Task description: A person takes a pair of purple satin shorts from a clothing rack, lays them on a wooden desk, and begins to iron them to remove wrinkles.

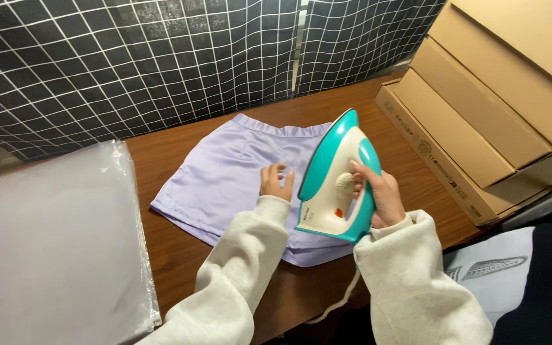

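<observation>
A pale lilac satin garment (225, 172) lies flat on the brown wooden table (167, 249). My left hand (276, 182) rests on the cloth with its fingers spread, pressing it down. Just to its right, my right hand (378, 195) grips the handle of a teal and white iron (330, 182). The iron stands over the garment's right part, its nose pointing away from me. Its white cord (340, 300) hangs off the table's near edge. Both arms wear cream sweatshirt sleeves.
A stack of clear plastic bags (52, 243) covers the table's left side. Flat cardboard boxes (487, 102) lean at the right. A black curtain with a white grid (135, 64) hangs behind the table. A printed cushion (493, 268) sits at lower right.
</observation>
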